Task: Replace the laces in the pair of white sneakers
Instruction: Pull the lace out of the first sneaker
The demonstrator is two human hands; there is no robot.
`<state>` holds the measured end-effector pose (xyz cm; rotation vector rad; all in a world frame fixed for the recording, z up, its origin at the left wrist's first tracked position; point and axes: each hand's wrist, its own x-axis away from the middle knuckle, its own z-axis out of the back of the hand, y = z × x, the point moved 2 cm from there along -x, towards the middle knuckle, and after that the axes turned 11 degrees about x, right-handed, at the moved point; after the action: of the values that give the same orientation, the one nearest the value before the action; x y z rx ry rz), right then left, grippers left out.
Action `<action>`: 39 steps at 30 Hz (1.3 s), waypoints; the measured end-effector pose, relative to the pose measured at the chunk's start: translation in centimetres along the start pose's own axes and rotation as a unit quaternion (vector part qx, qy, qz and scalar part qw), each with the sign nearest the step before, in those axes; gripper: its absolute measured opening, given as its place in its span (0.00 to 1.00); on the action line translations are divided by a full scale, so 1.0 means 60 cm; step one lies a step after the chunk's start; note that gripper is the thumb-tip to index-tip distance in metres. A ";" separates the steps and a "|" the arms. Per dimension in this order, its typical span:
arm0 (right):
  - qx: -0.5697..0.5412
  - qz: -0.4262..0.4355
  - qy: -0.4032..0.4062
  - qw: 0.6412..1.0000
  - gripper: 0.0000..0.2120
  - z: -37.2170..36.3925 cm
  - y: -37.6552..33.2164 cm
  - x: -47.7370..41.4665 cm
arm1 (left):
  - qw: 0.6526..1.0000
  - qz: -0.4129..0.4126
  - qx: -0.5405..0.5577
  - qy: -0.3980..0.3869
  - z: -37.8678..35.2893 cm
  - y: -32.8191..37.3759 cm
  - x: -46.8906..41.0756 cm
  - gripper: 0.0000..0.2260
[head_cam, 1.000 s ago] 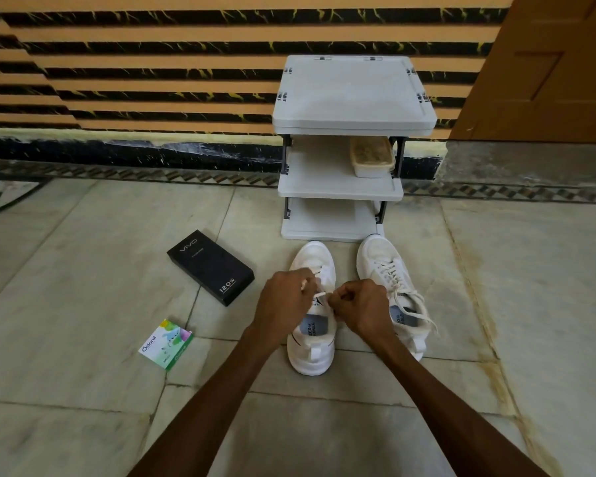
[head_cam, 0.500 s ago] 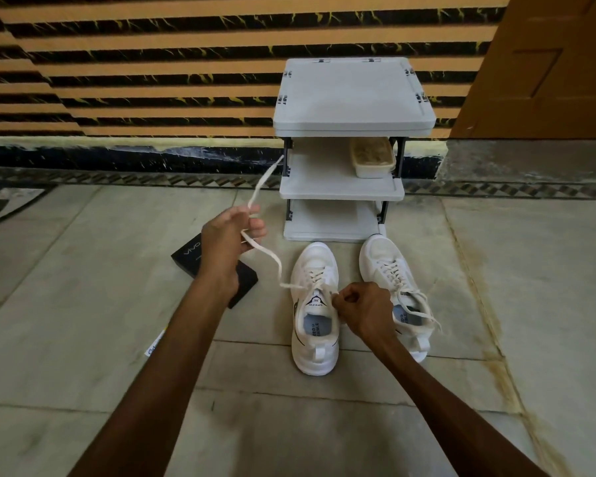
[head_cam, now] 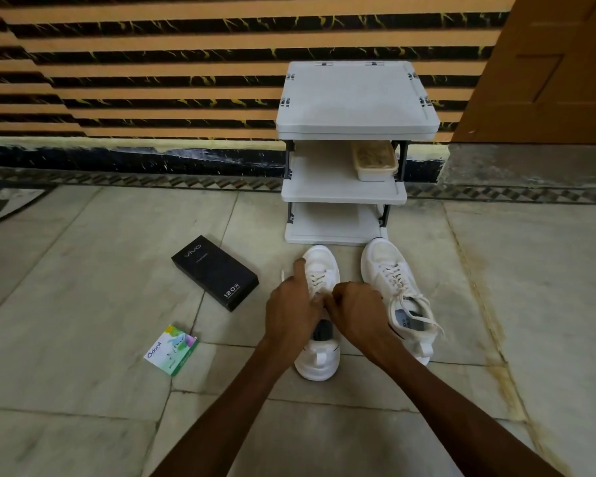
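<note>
Two white sneakers stand on the floor, toes toward the shelf. My left hand (head_cam: 291, 304) and my right hand (head_cam: 355, 308) meet over the middle of the left sneaker (head_cam: 322, 261) and hide its tongue. My left hand pinches the white lace (head_cam: 283, 274), with its index finger pointing forward; a short lace end shows beside that hand. My right hand has its fingers curled and pinches the lace at the eyelets. The right sneaker (head_cam: 391, 280) is laced, and its loose ends trail over its opening.
A white three-tier shelf (head_cam: 356, 98) stands just beyond the sneakers, with a beige tub (head_cam: 375, 161) on its middle tier. On the floor to the left lie a black phone box (head_cam: 214, 271) and a small green packet (head_cam: 171, 349). Striped wall behind.
My left hand, which had drawn the lace up and out to the left, has come back down to the left sneaker. My right hand stayed at the eyelets.
</note>
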<state>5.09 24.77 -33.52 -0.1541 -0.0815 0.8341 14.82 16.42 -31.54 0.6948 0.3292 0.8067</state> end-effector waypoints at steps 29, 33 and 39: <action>0.008 0.127 -0.084 0.988 0.08 0.000 -0.032 -0.048 | 0.967 0.098 0.230 0.034 0.010 -0.075 -0.020 0.21; -0.281 -0.084 -0.097 0.951 0.14 0.001 -0.001 -0.055 | 0.960 0.117 0.251 0.044 0.011 -0.083 -0.017 0.21; -0.606 -0.295 -0.161 0.721 0.16 0.001 0.030 -0.037 | 0.963 0.105 0.245 0.038 0.009 -0.080 -0.019 0.20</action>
<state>2.30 24.34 -33.78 -1.1672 -0.9763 0.0249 16.96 13.01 -34.39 1.1787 0.5409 0.9658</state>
